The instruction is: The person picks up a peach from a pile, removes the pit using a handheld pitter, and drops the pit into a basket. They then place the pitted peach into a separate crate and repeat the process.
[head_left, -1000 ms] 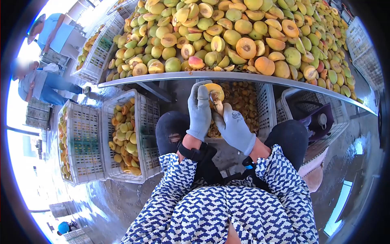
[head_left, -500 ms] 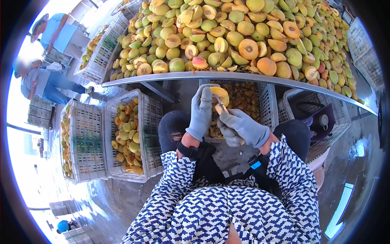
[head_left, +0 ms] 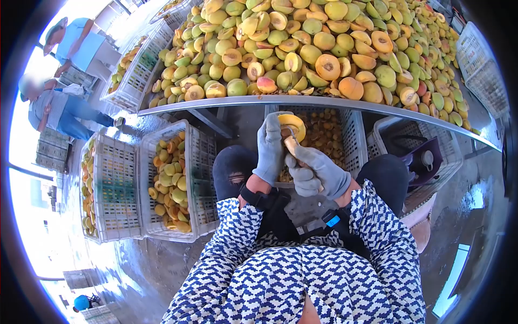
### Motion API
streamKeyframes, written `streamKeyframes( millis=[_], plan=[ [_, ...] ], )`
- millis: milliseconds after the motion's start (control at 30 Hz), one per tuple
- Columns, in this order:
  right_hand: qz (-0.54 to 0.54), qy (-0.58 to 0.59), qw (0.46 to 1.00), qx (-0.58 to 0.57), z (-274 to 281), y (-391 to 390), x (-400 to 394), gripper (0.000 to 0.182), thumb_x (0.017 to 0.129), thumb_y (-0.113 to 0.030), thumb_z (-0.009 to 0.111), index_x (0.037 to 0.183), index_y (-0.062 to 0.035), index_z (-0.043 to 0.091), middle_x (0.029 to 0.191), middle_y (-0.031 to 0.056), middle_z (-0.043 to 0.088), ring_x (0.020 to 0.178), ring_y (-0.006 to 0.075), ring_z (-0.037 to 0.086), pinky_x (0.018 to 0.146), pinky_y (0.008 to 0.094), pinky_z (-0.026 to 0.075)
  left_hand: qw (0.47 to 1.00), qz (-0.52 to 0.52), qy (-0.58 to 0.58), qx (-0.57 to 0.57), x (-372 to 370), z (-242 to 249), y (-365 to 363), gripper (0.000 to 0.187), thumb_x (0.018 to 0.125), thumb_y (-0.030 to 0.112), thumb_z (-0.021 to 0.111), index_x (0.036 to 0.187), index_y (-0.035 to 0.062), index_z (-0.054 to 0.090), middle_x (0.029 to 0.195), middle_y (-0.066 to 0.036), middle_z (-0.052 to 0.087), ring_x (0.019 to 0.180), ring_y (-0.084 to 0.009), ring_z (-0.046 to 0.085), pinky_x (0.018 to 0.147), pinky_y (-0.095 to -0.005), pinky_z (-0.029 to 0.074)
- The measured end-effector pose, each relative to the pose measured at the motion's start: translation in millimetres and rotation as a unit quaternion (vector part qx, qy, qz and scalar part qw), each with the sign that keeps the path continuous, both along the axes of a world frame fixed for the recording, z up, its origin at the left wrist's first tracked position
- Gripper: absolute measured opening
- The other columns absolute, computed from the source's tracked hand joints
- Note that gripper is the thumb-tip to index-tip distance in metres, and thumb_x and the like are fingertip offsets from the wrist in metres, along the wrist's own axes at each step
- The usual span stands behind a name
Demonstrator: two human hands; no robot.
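Observation:
My left hand, in a grey glove, is closed around a yellow peach half, its cut side turned toward my right. A brown pit shows at the middle of the fruit. My right hand, also gloved, grips a wooden-handled pitting knife; its tip is at the pit and mostly hidden. Both hands are close together above a white crate holding brownish pits and scraps, between my knees.
A metal-edged table in front bears a heap of halved peaches. To the left stand white crates of peach halves. A crate with a purple container is at right. Two people stand at far left.
The knife has turned in the peach half and the brown pit now shows beside its tip. My right hand has shifted slightly left and down, its fingers curled further.

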State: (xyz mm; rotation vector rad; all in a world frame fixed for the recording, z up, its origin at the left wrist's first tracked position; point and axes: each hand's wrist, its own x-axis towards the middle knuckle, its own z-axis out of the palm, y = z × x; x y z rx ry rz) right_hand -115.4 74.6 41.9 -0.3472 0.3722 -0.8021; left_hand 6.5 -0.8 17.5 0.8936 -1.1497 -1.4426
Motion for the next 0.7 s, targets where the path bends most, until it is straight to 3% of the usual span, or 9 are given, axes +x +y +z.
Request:
streamKeyframes(
  millis=[167, 300, 367, 400, 467, 533, 567, 633, 700],
  plan=[
    [-0.028, 0.022, 0.999, -0.028, 16, 12, -12, 0.031, 0.094, -0.036, 0.045, 0.086, -0.0073, 0.051, 0.052, -0.0045, 0.035, 0.035, 0.0062, 0.032, 0.034, 0.0212, 0.026, 0.983, -0.066, 0.075, 0.157, 28, 12, -13, 0.045, 0.091, 0.051, 0.042, 0.098, 0.0091, 0.056, 0.077, -0.002, 0.060, 0.063, -0.0112, 0.057, 0.048, -0.0218, 0.044],
    [-0.037, 0.377, 0.915, -0.137, -5, 9, -31, 0.029, 0.092, -0.033, 0.050, 0.085, -0.0040, 0.051, 0.054, 0.0029, 0.045, 0.037, 0.0120, 0.042, 0.036, 0.0261, 0.032, 0.987, 0.138, -0.062, -0.051, 83, 24, -17, 0.042, 0.090, 0.046, 0.048, 0.109, 0.0082, 0.053, 0.089, -0.006, 0.060, 0.072, -0.0128, 0.058, 0.051, -0.0233, 0.047],
    [-0.164, 0.695, 0.449, -0.537, -49, 4, -45, 0.029, 0.090, -0.028, 0.051, 0.083, -0.0005, 0.051, 0.059, 0.0106, 0.054, 0.042, 0.0193, 0.052, 0.041, 0.0320, 0.039, 0.956, 0.203, -0.201, -0.067, 167, 5, -41, 0.049, 0.088, 0.039, 0.054, 0.124, 0.0074, 0.045, 0.104, -0.010, 0.059, 0.085, -0.0219, 0.060, 0.069, -0.0320, 0.050],
    [-0.170, 0.691, 0.445, -0.543, -31, 1, -44, 0.029, 0.090, -0.028, 0.051, 0.083, -0.0005, 0.051, 0.059, 0.0106, 0.054, 0.042, 0.0193, 0.052, 0.041, 0.0320, 0.039, 0.932, 0.220, -0.275, -0.087, 186, 30, -31, 0.056, 0.085, 0.038, 0.057, 0.129, 0.0073, 0.041, 0.108, -0.012, 0.058, 0.090, -0.0262, 0.059, 0.078, -0.0348, 0.047],
    [-0.061, 0.665, 0.697, -0.260, 10, 5, -36, 0.031, 0.088, -0.028, 0.054, 0.080, 0.0012, 0.050, 0.063, 0.0159, 0.057, 0.054, 0.0265, 0.059, 0.050, 0.0375, 0.043, 0.898, 0.238, -0.355, -0.105, 224, 53, -32, 0.064, 0.082, 0.037, 0.061, 0.133, 0.0071, 0.037, 0.112, -0.014, 0.058, 0.096, -0.0306, 0.058, 0.087, -0.0375, 0.044],
    [-0.063, 0.676, 0.675, -0.289, 8, -4, -33, 0.031, 0.088, -0.028, 0.055, 0.079, 0.0008, 0.050, 0.062, 0.0162, 0.057, 0.057, 0.0285, 0.059, 0.053, 0.0386, 0.043, 0.564, 0.333, -0.705, -0.271, 257, 42, -54, 0.064, 0.077, 0.036, 0.064, 0.128, 0.0048, 0.044, 0.111, -0.016, 0.059, 0.099, -0.0307, 0.058, 0.087, -0.0367, 0.044],
    [-0.075, 0.691, 0.646, -0.315, 11, -12, -32, 0.030, 0.087, -0.028, 0.056, 0.078, 0.0003, 0.049, 0.062, 0.0165, 0.057, 0.060, 0.0306, 0.059, 0.056, 0.0397, 0.044, 0.561, 0.338, -0.706, -0.271, 249, 53, -66, 0.064, 0.077, 0.036, 0.064, 0.128, 0.0048, 0.044, 0.111, -0.016, 0.059, 0.099, -0.0307, 0.058, 0.087, -0.0367, 0.044],
    [-0.081, 0.679, 0.666, -0.299, 13, -21, -29, 0.030, 0.086, -0.028, 0.057, 0.078, 0.0000, 0.048, 0.062, 0.0171, 0.056, 0.062, 0.0334, 0.058, 0.056, 0.0420, 0.043, 0.750, 0.264, -0.586, -0.157, 220, 72, -98, 0.059, 0.075, 0.038, 0.065, 0.120, 0.0029, 0.052, 0.106, -0.017, 0.061, 0.095, -0.0287, 0.060, 0.084, -0.0364, 0.046],
    [-0.127, 0.680, 0.635, -0.343, -5, -28, -34, 0.028, 0.085, -0.026, 0.057, 0.080, -0.0002, 0.048, 0.063, 0.0180, 0.056, 0.062, 0.0365, 0.057, 0.056, 0.0435, 0.042, 0.785, 0.214, -0.552, -0.181, 187, 71, -138, 0.052, 0.074, 0.037, 0.066, 0.114, 0.0045, 0.057, 0.103, -0.016, 0.063, 0.092, -0.0289, 0.061, 0.081, -0.0367, 0.047]
  ],
)
